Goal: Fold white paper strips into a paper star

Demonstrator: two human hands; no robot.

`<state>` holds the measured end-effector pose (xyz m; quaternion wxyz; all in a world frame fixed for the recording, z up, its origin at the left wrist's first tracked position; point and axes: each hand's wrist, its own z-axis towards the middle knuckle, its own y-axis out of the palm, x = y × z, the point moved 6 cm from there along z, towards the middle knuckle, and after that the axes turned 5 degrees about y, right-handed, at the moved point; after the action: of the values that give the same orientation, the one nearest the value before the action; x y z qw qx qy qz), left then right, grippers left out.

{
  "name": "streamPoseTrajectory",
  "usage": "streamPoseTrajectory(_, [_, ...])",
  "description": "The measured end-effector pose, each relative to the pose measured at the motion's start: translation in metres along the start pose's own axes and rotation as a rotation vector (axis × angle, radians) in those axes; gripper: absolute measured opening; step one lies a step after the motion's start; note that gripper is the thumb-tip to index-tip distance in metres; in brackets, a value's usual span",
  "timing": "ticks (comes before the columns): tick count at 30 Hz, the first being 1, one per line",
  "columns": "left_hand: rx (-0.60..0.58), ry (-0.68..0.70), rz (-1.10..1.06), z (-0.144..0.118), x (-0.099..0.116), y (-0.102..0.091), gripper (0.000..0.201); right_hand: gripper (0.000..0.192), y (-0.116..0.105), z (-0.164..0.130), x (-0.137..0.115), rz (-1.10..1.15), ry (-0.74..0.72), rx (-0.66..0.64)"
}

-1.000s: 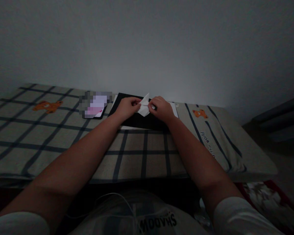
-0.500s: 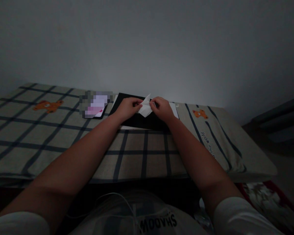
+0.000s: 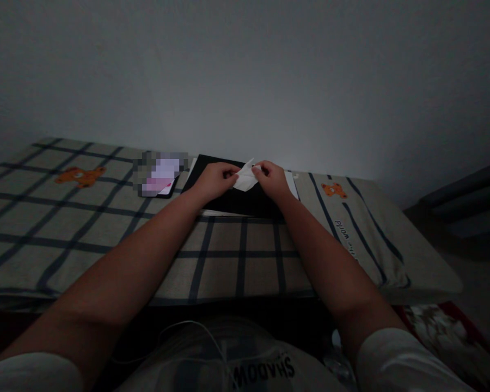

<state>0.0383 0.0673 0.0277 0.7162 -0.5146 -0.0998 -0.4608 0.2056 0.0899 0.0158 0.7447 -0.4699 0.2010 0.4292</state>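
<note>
Now both hands pinch creased white paper (image 3: 245,179) — pointed folds.

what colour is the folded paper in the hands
White: the small folded paper piece shows pale against the flat black mat, best in the head view.

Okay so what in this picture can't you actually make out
- Head view: the phone screen is pixelated, so nothing on it reads.
- The white paper: its folds are too small and dim, with edges hidden by the left hand and right hand.
- The black mat: middle covered by both hands.
</note>
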Motion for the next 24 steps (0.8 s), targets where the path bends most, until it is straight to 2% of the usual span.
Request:
streamPoseTrajectory(4, [0.007, -0.038, -0.028, 0.001, -0.007, 0.001, 0.031, 0.018, 0.004, 0.0, -0.001, -0.004, -0.025, -0.04])
streamPoseTrajectory(10, [0.044, -0.149, -0.145, 0.003, -0.02, 0.002, 0.031, 0.014, 0.006, -0.005, -0.018, -0.166, -0.289, -0.126])
streamPoseTrajectory(16, [0.029, -0.19, -0.182, 0.002, -0.017, 0.003, 0.03, 0.021, 0.011, -0.011, -0.025, -0.376, -0.433, -0.167])
streamPoseTrajectory(20, [0.041, -0.207, -0.16, 0.001, -0.017, 0.002, 0.028, 0.021, 0.012, -0.012, -0.027, -0.394, -0.491, -0.168])
streamPoseTrajectory(24, [0.051, -0.165, -0.106, 0.001, -0.017, 0.002, 0.028, 0.019, 0.012, -0.012, -0.028, -0.333, -0.507, -0.159])
